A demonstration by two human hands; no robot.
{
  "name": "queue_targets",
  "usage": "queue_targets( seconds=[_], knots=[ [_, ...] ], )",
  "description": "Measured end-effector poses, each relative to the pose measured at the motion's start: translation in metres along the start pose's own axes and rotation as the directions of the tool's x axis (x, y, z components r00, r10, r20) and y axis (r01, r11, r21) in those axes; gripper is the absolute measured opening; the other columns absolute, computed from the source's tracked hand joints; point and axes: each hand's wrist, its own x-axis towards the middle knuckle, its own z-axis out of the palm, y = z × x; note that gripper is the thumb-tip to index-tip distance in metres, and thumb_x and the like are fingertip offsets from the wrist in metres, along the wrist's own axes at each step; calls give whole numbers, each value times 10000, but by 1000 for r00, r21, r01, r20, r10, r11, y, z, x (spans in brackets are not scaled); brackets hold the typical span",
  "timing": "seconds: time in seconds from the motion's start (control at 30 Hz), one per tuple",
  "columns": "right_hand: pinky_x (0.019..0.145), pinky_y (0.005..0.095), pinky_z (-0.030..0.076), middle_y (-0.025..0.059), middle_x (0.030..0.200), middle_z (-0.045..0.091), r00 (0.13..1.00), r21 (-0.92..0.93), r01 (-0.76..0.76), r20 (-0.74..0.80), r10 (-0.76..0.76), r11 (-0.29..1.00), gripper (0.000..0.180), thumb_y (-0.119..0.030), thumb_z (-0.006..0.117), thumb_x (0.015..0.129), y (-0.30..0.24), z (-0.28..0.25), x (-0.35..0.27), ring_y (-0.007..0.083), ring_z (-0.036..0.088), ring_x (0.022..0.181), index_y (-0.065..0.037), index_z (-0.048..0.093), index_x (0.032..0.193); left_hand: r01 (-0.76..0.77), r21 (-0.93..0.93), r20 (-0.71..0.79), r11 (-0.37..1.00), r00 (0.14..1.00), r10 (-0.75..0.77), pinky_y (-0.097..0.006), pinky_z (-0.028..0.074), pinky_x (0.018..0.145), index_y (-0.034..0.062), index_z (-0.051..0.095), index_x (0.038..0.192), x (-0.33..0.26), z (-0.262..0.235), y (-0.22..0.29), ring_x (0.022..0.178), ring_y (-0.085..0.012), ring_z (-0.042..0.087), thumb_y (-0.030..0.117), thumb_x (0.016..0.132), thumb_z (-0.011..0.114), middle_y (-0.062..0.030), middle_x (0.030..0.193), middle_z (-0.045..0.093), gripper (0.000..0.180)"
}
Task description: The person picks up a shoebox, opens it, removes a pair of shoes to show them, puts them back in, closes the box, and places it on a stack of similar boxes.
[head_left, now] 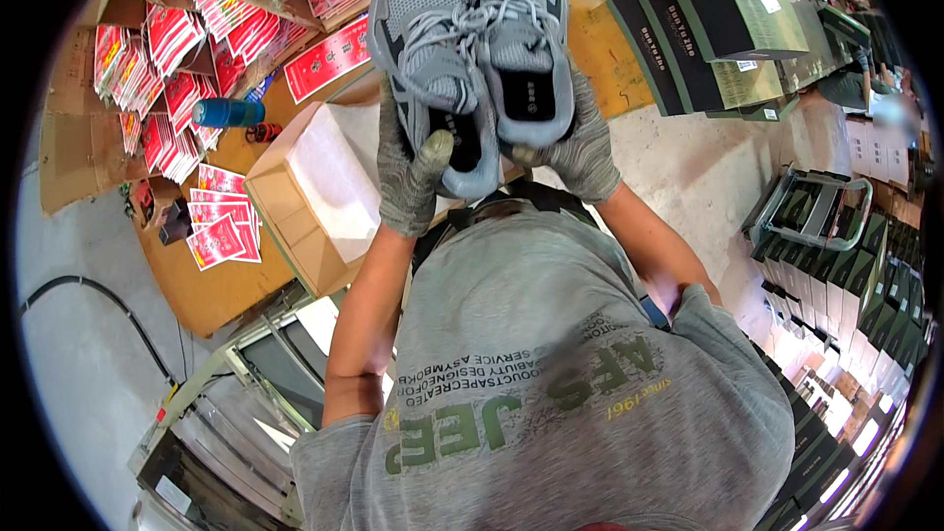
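Observation:
My left hand [413, 172], in a grey knit glove, grips a grey mesh sneaker [425, 2] by its heel end, the thumb at the collar. A second grey sneaker [518, 15] is in my right hand [586, 143], gloved alike, with the fingers round its outer side and heel. Side by side and touching, the two shoes are held up with toes pointing away from me. Their pale laces are threaded, and black insoles show inside. Below and left of them stands an open cardboard box [285, 187] holding white paper [339, 172]. Parts of my fingers are hidden behind the shoes.
Red printed cards [224, 226] lie on the wooden table [187, 280], and more fill cardboard cartons [79, 128] at the far left. A blue bottle [226, 113] is beside them. Dark shoeboxes [678, 39] are stacked at the far right. A person [890, 108] is at the right edge.

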Motion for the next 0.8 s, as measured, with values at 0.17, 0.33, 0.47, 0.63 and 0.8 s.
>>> queue_targets(
  seconds=[0.17, 0.33, 0.47, 0.63, 0.8],
  knots=[
    [1005, 347, 511, 91, 1318, 621, 962, 227, -220, -111, 249, 949, 836, -198, 903, 749, 6, 2, -1, 180, 594, 1195, -31, 491, 1457, 80, -34, -19, 996, 997, -80, -366, 383, 1137, 56, 211, 1608, -5, 2, -5, 1366, -215, 457, 379, 820, 826, -119, 1523, 437, 1051],
    [1032, 337, 480, 74, 1309, 628, 956, 245, -234, -115, 268, 941, 771, -205, 874, 790, 24, -3, -3, 167, 591, 1190, -29, 516, 1449, 84, 1, -112, 997, 990, -83, -372, 397, 1120, 25, 236, 1591, -14, 5, -10, 1344, -238, 472, 476, 807, 819, -138, 1506, 449, 1076],
    [1046, 339, 467, 83, 1340, 615, 968, 198, -218, -83, 238, 956, 802, -225, 880, 783, 35, -11, -15, 165, 584, 1206, -37, 505, 1467, 216, 513, -344, 831, 938, -31, -380, 389, 1111, -3, 323, 1549, -37, -17, -32, 1325, -257, 489, 573, 798, 787, -190, 1469, 480, 1054],
    [1076, 346, 447, 78, 1369, 603, 975, 130, -208, -50, 216, 969, 811, -247, 885, 773, 35, -28, -21, 167, 564, 1244, -58, 511, 1467, 590, 807, -590, -24, 806, -36, -420, 297, 1174, -8, 306, 1561, -51, -48, -90, 1389, -454, 357, 606, 727, 817, -356, 1493, 322, 1155],
    [1089, 360, 441, 131, 1431, 486, 993, -261, -103, 25, 113, 960, 861, -246, 911, 725, 38, -42, -17, 238, 505, 1314, -70, 517, 1471, 210, 926, -248, 313, 965, 86, -440, 326, 1170, 11, 395, 1519, -37, -18, -67, 1439, -405, 362, 521, 791, 771, -278, 1589, 291, 965]
  ],
)
